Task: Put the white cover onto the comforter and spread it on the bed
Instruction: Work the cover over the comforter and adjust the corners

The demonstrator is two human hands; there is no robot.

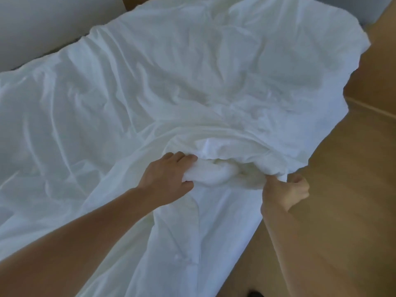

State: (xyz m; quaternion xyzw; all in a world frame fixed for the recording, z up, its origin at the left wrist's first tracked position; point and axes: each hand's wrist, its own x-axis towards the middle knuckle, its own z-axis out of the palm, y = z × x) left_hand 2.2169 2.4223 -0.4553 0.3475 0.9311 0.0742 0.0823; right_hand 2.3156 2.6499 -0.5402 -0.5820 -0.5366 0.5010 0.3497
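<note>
The white cover (171, 82) lies wrinkled over the bed and fills most of the view. At its near edge an opening shows the bunched white comforter (214, 170) inside. My left hand (169, 179) grips a thick roll of the comforter at that opening. My right hand (285, 191) pinches the cover's edge just right of the opening, at the bed's side. More white fabric (203, 243) hangs down toward me below the hands.
A wooden floor (353, 189) runs along the right side of the bed. A pale wall (42, 24) stands at the upper left behind the bed. A small dark object (256, 293) shows at the bottom edge on the floor.
</note>
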